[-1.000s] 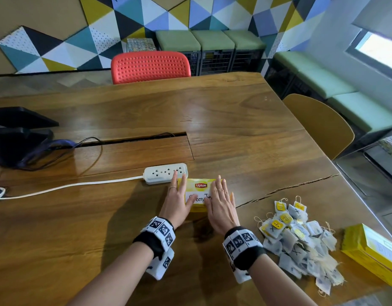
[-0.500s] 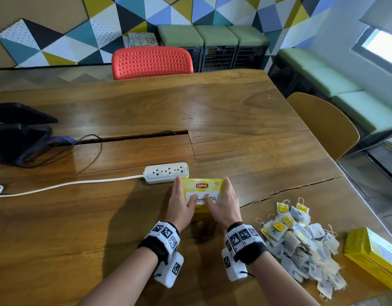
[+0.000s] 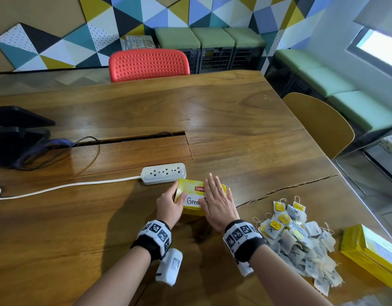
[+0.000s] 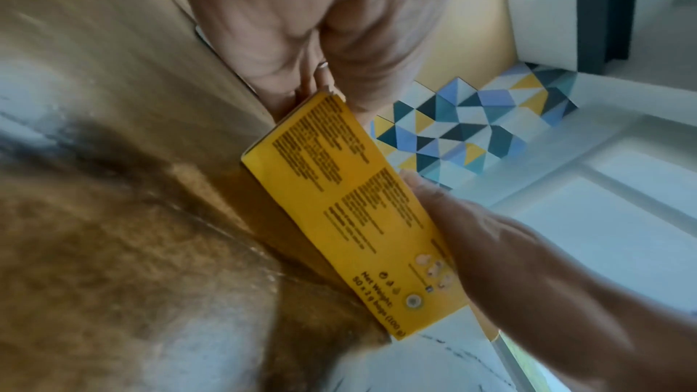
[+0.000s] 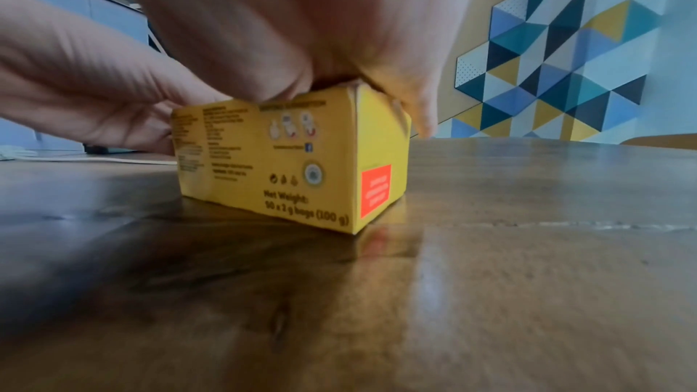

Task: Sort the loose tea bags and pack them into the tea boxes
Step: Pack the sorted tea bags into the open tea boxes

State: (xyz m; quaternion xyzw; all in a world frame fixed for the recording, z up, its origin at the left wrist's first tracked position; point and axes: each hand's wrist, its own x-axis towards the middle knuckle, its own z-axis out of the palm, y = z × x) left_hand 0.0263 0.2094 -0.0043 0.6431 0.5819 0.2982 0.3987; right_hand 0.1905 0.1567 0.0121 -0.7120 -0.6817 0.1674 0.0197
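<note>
Worktop [image 3: 223, 111] grain runs wide and bare around the green-tea box [image 3: 191, 196], which sits flat on it just in front of the power strip [image 3: 164, 173]. A second box [image 3: 371, 252] lies well to the right of it, near the worktop's edge, and the tea bags [image 3: 296, 244] are heaped between the two.

The right hand [image 3: 217, 206] lies flat, fingers straight, pressing on the green-tea box lid. The left hand [image 3: 169, 204] grips the box's left end, thumb over the top and fingers curled at the side.

Risks, as I judge them: too much press could crush the thin card or buckle the lid; a shove could slide the box into the power strip. Both kinds of bag lie mixed in the heap, so a careless grab could put one in the wrong box, and tangled strings could drag extras along.
</note>
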